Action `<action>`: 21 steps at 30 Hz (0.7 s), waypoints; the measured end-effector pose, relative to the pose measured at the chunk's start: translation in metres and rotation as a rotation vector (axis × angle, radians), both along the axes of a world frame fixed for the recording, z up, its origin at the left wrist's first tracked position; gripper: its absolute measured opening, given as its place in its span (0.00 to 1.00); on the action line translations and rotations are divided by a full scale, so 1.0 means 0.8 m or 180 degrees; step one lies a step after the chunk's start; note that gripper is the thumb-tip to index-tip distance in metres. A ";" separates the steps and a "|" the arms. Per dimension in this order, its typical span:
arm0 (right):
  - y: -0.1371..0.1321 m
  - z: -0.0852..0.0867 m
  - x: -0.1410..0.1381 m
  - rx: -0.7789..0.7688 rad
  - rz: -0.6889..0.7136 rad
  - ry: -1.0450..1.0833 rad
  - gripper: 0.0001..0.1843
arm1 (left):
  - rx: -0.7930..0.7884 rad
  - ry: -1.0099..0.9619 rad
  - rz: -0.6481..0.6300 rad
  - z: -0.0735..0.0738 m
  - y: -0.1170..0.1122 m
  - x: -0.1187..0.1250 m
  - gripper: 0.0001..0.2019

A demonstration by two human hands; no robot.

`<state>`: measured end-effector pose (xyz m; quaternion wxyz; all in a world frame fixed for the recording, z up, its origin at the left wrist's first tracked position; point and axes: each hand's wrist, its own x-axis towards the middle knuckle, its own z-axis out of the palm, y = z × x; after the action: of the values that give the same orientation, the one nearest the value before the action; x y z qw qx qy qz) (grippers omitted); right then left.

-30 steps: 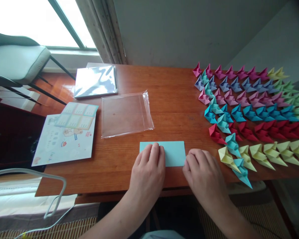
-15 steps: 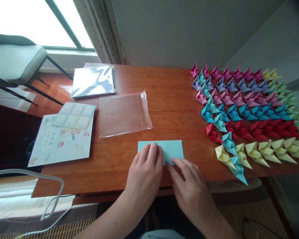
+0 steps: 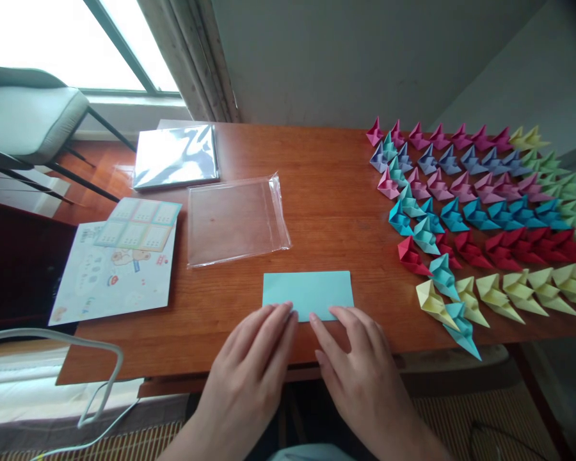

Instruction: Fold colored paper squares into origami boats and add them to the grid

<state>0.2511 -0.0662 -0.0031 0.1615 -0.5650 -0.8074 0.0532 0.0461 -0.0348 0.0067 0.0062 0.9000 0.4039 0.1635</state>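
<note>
A light teal sheet of origami paper [image 3: 312,291] lies flat on the table as a long rectangle, its long side toward me. My left hand [image 3: 254,368] is open, with its fingers stretched side by side and their tips at the paper's near left edge. At the near right edge rests my right hand [image 3: 358,365], open too, its fingers apart and two fingertips touching the paper. Neither hand grips the sheet. Whether the thumb of my left hand touches it is hidden.
Rows of folded paper pieces [image 3: 489,246] in several colours cover the table's right side. Left of centre lies a clear plastic sleeve [image 3: 237,221], with a shiny wrapped pack [image 3: 175,157] behind it. Printed sheets [image 3: 115,282] overhang the left edge near a white cable [image 3: 118,352].
My left hand has slid off the middle of the paper toward me and left, uncovering the sheet. My right hand stays at the near right edge, its fingers spread slightly wider.
</note>
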 end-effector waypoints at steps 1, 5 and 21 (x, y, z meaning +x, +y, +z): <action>0.000 0.000 -0.002 0.0017 -0.0018 -0.0010 0.21 | -0.0035 -0.0093 -0.0047 -0.001 -0.005 0.008 0.20; -0.001 0.001 -0.010 0.0101 -0.0130 -0.0001 0.18 | -0.0287 -0.0195 -0.0017 -0.008 -0.015 0.026 0.22; -0.017 0.008 0.046 0.0148 -0.0401 -0.0604 0.21 | -0.0275 0.0001 0.0246 -0.015 -0.019 0.038 0.26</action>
<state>0.2879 -0.0800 0.0037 0.1003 -0.6132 -0.7830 -0.0296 0.0762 -0.0504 -0.0052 0.0386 0.8827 0.4451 0.1460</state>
